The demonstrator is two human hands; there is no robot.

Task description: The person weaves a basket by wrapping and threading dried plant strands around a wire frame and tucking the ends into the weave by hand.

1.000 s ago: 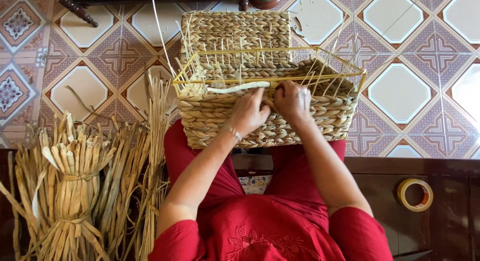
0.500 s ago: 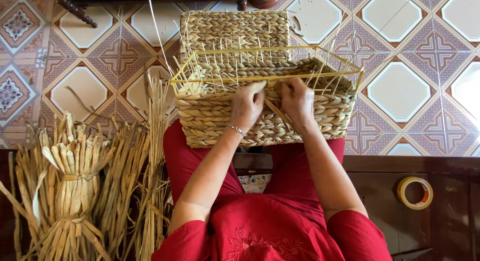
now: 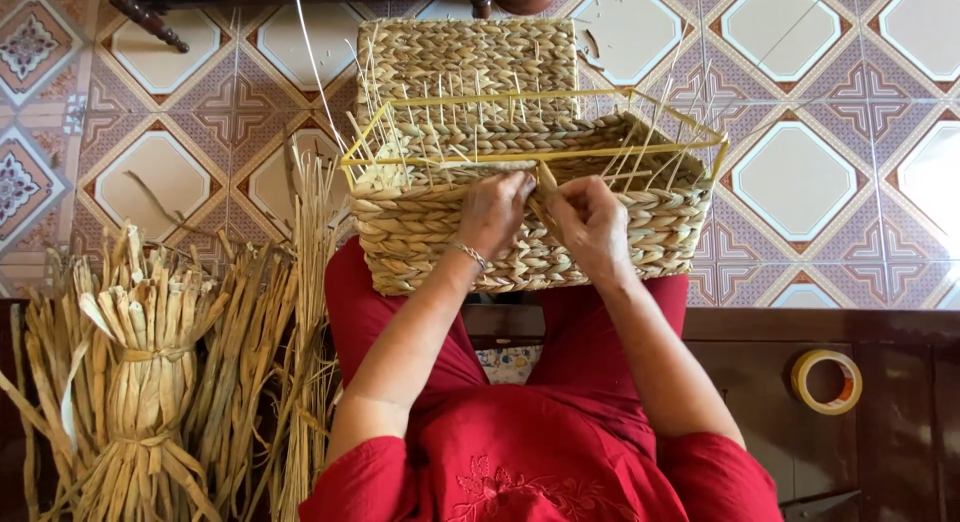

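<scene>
A half-woven straw basket [image 3: 420,232] on a yellow wire frame [image 3: 560,154] rests on my lap, over red clothing. My left hand [image 3: 493,214] presses on the top edge of the basket's near wall, fingers curled over the weave. My right hand [image 3: 590,222] sits just beside it and pinches a flat straw strand [image 3: 547,182] at the rim. Thin uprights stick up along the walls.
Bundles of dried straw [image 3: 150,362] lie at the left by my leg. A second woven piece [image 3: 470,57] lies behind the basket on the patterned tile floor [image 3: 800,182]. A roll of tape [image 3: 827,380] sits on dark wood at the right.
Both hands have shifted slightly along the near rim and closed together on the strand; the pale strand that lay across the rim a second ago is now worked in.
</scene>
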